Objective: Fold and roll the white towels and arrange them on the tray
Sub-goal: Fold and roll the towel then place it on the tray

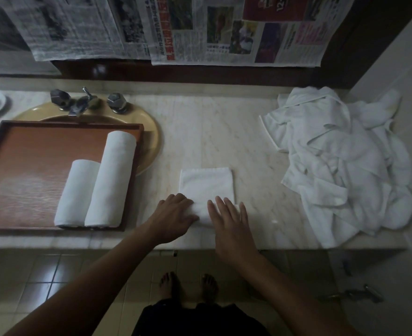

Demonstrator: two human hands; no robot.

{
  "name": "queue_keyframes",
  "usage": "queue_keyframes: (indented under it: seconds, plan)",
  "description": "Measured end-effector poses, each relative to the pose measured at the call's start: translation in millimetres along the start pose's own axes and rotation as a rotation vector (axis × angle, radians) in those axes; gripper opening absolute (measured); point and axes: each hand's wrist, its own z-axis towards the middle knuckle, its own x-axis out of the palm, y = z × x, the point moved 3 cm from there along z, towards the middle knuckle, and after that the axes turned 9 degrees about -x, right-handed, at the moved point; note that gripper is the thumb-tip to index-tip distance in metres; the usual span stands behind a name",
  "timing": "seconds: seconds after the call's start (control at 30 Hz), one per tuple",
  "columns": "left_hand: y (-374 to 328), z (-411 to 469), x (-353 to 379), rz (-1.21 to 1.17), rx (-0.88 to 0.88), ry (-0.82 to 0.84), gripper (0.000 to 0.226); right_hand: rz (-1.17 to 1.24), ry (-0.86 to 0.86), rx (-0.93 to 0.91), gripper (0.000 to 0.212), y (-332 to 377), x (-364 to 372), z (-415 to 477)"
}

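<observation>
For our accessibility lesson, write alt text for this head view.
Left hand grips and right hand presses a part-rolled white towel on a counter. Two rolled towels lie on a tray at left; loose towels heap at right.

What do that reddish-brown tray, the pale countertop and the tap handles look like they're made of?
The reddish-brown rectangular tray looks like wood with a smooth sheen; grain streaks show. The pale countertop is probably polished marble or stone, given faint veins and seams. The faceted tap handles seem shiny metal, catching highlights.
</observation>
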Motion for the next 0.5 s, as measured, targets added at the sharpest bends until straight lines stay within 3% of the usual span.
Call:
queue_keyframes:
  seconds: [0.13, 0.3, 0.5]
  plan:
    - [-17, -15, 5, 0.089, 0.064, -0.282, 0.061, -0.006, 0.111, 0.004, 0.112, -9, -5, 21]
    - [-16, -5, 28, 0.261, 0.036, -0.190, 0.094, -0.018, 0.182, -0.031, 0.108, -20, -13, 44]
    - [-15, 7, 15, 0.166, 0.079, -0.125, 0.087, -0.007, 0.239, -0.079, 0.093, -31, -18, 54]
